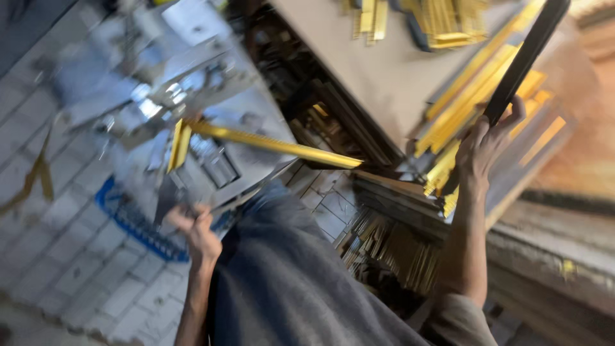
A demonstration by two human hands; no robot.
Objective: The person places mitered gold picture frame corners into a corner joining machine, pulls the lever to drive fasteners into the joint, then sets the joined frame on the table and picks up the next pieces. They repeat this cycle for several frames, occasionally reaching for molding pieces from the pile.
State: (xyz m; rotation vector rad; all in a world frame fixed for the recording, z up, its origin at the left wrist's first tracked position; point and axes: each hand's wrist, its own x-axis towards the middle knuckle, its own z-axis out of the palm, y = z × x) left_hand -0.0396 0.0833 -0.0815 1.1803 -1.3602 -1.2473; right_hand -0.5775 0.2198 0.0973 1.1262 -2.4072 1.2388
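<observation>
Two hands were at work, well apart. Your right hand [487, 150] was raised, its fingers [512, 115] wrapped around the lower end of a long black strip [525, 57] that ran up and away from them toward the top edge of the view. Just beyond those fingers lay a stack of gold strips [474, 96] on the table [378, 70], with more gold strips [442, 173] just below your palm. Your left hand [195, 230] was low, its fingers [182, 221] curled at the bottom edge of a grey metal machine [192, 115]; blur kept me from telling whether they gripped anything. Above those fingers, a single gold strip [275, 144] lay across the machine and pointed toward your right hand. Under your left hand was a pale tiled floor [70, 256].
</observation>
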